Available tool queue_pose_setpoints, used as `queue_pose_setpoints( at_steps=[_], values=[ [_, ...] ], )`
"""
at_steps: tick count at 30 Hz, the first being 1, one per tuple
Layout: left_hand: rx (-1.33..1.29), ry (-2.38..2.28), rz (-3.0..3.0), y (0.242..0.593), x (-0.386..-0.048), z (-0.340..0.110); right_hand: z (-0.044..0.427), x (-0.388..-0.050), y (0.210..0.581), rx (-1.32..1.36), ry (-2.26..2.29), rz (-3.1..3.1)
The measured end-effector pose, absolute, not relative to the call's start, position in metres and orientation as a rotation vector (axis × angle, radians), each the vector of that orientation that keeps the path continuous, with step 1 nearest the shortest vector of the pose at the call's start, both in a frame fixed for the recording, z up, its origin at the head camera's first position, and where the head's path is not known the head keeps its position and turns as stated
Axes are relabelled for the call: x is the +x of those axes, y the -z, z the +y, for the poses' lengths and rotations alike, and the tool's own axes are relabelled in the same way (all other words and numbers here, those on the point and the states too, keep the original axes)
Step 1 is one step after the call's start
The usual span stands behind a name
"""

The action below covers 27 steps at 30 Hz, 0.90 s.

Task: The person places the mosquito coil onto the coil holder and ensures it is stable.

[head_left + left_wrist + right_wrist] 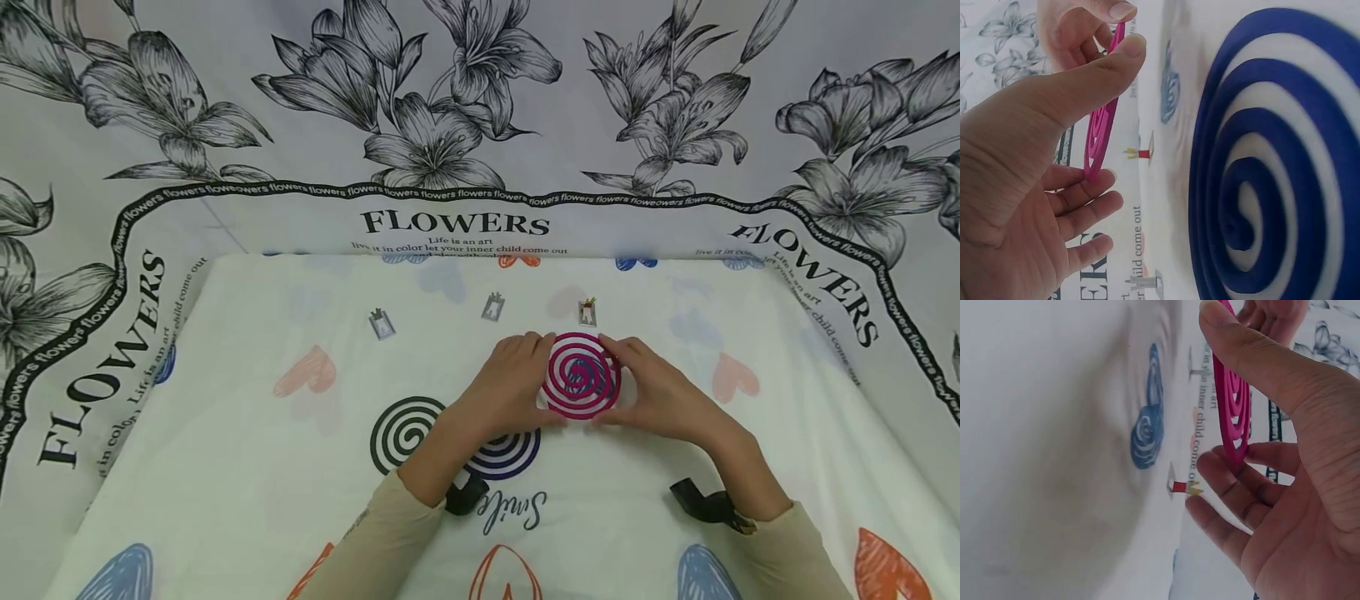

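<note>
A flat pink spiral disc (pixel 581 376) is held above the cloth, pinched at its edges by both hands. My left hand (pixel 512 379) grips its left side; in the left wrist view the thumb lies on one side of the pink spiral (pixel 1100 128) and fingertips touch its lower end. From the right, my right hand (pixel 651 390) pinches the opposite edge between thumb and fingers. Under the left forearm lie a dark green spiral (pixel 408 435) and a dark blue spiral (pixel 504 456), both partly covered by that arm. The blue spiral (pixel 1260 181) looms large in the left wrist view.
Three small stands lie in a loose row toward the back: a left one (pixel 381 323), a middle one (pixel 492 307) and a right one (pixel 587 312) with a red part. A white cloth (pixel 247 433) printed with hearts covers the table, and a flower-printed sheet (pixel 570 125) hangs behind.
</note>
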<state>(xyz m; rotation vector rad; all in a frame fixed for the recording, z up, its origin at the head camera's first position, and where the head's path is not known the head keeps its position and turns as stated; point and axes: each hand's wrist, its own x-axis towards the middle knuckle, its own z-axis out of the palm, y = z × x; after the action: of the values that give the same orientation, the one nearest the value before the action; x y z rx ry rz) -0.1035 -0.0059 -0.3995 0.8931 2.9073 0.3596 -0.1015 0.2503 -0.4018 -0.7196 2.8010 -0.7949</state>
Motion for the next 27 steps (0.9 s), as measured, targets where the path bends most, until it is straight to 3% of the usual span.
queue_pose_setpoints(
  at_steps=[12, 27],
  values=[
    [0.852, -0.618, 2.834, 0.402, -0.129, -0.007, 0.249, -0.123, 0.395, -0.668, 0.872, 2.759],
    [0.699, -0.96, 2.716, 0.378, -0.155, 0.002, 0.244, -0.151, 0.374, -0.516, 0.898, 2.787]
  ],
)
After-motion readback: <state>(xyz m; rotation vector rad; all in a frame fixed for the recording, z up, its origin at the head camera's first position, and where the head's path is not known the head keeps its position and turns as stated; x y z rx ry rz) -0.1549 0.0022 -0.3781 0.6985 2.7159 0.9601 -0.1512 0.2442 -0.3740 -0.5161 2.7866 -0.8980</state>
